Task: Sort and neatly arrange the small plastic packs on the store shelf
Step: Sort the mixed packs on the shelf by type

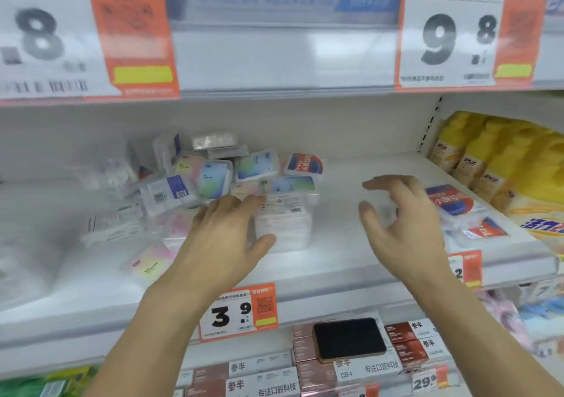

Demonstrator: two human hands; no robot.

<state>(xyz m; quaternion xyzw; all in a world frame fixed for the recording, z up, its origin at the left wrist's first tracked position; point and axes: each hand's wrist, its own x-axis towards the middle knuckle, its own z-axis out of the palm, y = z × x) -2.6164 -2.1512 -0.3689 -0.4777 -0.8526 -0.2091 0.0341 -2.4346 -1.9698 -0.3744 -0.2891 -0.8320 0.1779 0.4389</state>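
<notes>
1. Nearest, on the lower shelf, we see a black phone lying face up on rust-red and white boxes, below a price tag reading 3.9 clipped to the front edge of the middle shelf.
2. Above that edge, our two bare arms reach in over the white shelf board.
3. The left hand lies palm down, fingers straight and spread, fingertips touching a clear white plastic pack near the shelf's middle, thumb against its front face; nothing is gripped.
4. The right hand hangs above a bare stretch of shelf, fingers loosely curved and apart, holding nothing.
5. Left of the left hand, a pink-and-yellow pack lies tilted near the front edge.
6. Behind the left hand, a jumbled heap of small plastic packs sits toward the back of the shelf, some tilted, some flat.
7. Just beside the right hand, red-and-blue packs lie toward the shelf's right end.
8. Farther right stand yellow bags.
9. Farthest up, a 9.8 price sign hangs from the upper shelf.
</notes>
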